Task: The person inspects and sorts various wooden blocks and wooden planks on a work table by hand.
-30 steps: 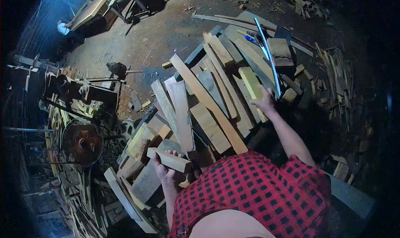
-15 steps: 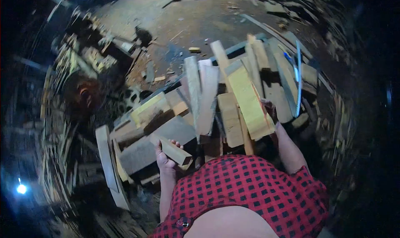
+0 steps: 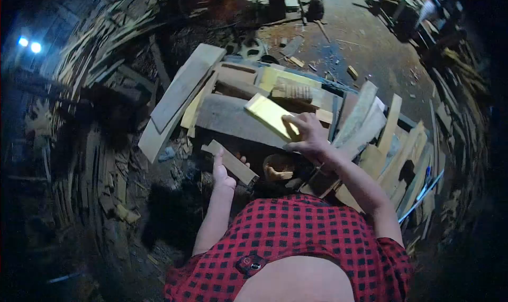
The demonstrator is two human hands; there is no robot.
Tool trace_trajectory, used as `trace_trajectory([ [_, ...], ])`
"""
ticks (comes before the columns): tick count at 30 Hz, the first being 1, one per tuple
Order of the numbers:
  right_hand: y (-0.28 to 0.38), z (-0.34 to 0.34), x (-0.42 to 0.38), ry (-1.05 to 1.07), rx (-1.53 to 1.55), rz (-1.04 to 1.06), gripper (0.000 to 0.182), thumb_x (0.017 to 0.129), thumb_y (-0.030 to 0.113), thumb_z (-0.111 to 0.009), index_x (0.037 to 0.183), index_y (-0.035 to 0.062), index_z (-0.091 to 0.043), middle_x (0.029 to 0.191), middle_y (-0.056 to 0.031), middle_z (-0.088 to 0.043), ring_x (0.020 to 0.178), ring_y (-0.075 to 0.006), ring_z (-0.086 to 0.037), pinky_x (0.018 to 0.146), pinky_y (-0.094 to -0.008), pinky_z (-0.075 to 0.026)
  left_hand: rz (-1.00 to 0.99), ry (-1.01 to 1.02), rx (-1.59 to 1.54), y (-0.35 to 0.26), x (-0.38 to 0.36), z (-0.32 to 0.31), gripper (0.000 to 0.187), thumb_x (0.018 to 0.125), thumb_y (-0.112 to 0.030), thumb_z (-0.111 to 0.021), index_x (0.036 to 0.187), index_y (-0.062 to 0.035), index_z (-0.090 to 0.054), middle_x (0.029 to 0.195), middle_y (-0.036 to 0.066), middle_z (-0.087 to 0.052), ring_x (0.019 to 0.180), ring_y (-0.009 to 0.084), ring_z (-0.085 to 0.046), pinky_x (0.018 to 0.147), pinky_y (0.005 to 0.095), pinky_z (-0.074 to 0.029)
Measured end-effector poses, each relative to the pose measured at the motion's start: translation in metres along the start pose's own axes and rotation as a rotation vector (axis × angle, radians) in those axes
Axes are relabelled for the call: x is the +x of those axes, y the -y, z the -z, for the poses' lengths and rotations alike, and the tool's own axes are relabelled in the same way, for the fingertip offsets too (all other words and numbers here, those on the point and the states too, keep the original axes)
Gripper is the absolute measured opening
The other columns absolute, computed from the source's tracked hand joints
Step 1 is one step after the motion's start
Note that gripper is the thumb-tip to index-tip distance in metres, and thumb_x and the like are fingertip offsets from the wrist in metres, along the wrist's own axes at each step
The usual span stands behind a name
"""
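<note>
- Yellow wood block (image 3: pixel 269 116): flat, pale yellow, brightly lit. It sits in my right hand (image 3: pixel 307 138), raised over the heap of offcuts, one corner pointing up and to the left. My fingers (image 3: pixel 292 123) curl over its near end and my thumb lies along the edge, so the hand is closed around it.
- Short wood strip (image 3: pixel 230 162): narrow, brownish, lying slantwise from upper left to lower right. My left hand (image 3: pixel 222 174) clasps it from below near its middle; the fingertips show above its far edge and both ends stick out past the hand.
- The two pieces are apart, the strip lower and to the left of the block.
- Grey plank (image 3: pixel 233 123): wide and weathered, lying flat directly under and behind both hands.
- Long pale board (image 3: pixel 180 98): leaning diagonally at the left edge of the heap, its lower end near the floor.
- Round brown piece (image 3: pixel 279 166): sits in a dark gap just right of my left hand, below my right wrist; I cannot tell what it is.
- Stacked planks (image 3: pixel 389 138): fanned upright and slanted to the right of my right forearm.
- Blue-handled tool (image 3: pixel 426 177): lies among the planks at far right; detail too small to tell.
- Red checked shirt (image 3: pixel 312 238): fills the bottom of the view.
- Dirt floor (image 3: pixel 365 42): bare ground with scattered chips beyond the heap.
- Wood scrap piles (image 3: pixel 95 53): line the dark left side.
</note>
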State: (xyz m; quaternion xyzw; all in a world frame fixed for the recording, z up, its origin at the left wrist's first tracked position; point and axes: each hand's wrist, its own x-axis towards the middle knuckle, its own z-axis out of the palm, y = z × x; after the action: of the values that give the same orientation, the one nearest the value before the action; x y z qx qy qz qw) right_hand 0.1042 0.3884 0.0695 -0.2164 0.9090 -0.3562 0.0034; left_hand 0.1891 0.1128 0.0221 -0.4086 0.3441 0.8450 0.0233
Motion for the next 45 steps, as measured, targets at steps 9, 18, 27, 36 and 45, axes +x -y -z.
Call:
trace_trajectory([
  [9,-0.011,-0.084,0.046,0.160,-0.339,0.192,0.073,0.059,0.041,-0.078,0.125,0.0191,-0.054,0.116,-0.0146,-0.047,0.112,-0.0374,-0.040,0.095,-0.0480,-0.036,0.057,0.058,-0.171,-0.007,0.004,0.005,0.050,0.078,-0.048,-0.068,0.103,-0.0080,-0.055,0.099,0.009,-0.061,0.093,0.0290,-0.060,0.088,0.0518,-0.045],
  [18,0.059,-0.028,0.002,0.450,0.833,-0.298,0.067,0.080,0.027,-0.074,0.138,0.0104,-0.042,0.119,-0.0113,-0.054,0.108,-0.0209,-0.053,0.094,-0.0342,-0.042,0.054,0.394,-0.043,0.027,0.005,-0.054,0.071,0.078,-0.063,-0.061,0.125,-0.0117,-0.048,0.115,0.006,-0.057,0.106,0.0231,-0.055,0.090,0.0405,-0.046],
  [27,0.053,-0.032,-0.010,0.331,1.056,-0.325,0.078,0.079,0.011,-0.073,0.145,0.0111,-0.030,0.131,-0.0115,-0.048,0.110,-0.0182,-0.052,0.091,-0.0311,-0.044,0.246,0.627,0.073,0.036,-0.015,-0.083,0.077,0.084,-0.071,-0.040,0.137,-0.0158,-0.036,0.126,0.010,-0.050,0.111,0.0249,-0.055,0.086,0.0375,-0.050],
  [36,0.008,-0.033,0.000,0.165,0.126,-0.076,0.078,0.073,0.010,-0.073,0.141,0.0191,-0.037,0.116,-0.0134,-0.054,0.107,-0.0312,-0.055,0.088,-0.0363,-0.046,-1.235,-0.030,1.191,-0.006,0.054,-0.043,0.051,0.079,-0.032,-0.068,0.118,-0.0055,-0.050,0.118,0.020,-0.048,0.118,0.0379,-0.042,0.103,0.0496,-0.030],
  [45,0.013,-0.053,0.007,0.175,-0.458,0.167,0.063,0.076,0.021,-0.067,0.135,0.0242,-0.045,0.096,-0.0130,-0.049,0.091,-0.0333,-0.049,0.076,-0.0447,-0.042,-1.349,-0.166,1.135,0.011,0.115,-0.016,0.044,0.080,-0.025,-0.067,0.114,-0.0039,-0.049,0.125,0.019,-0.042,0.126,0.0438,-0.029,0.106,0.0534,-0.024],
])
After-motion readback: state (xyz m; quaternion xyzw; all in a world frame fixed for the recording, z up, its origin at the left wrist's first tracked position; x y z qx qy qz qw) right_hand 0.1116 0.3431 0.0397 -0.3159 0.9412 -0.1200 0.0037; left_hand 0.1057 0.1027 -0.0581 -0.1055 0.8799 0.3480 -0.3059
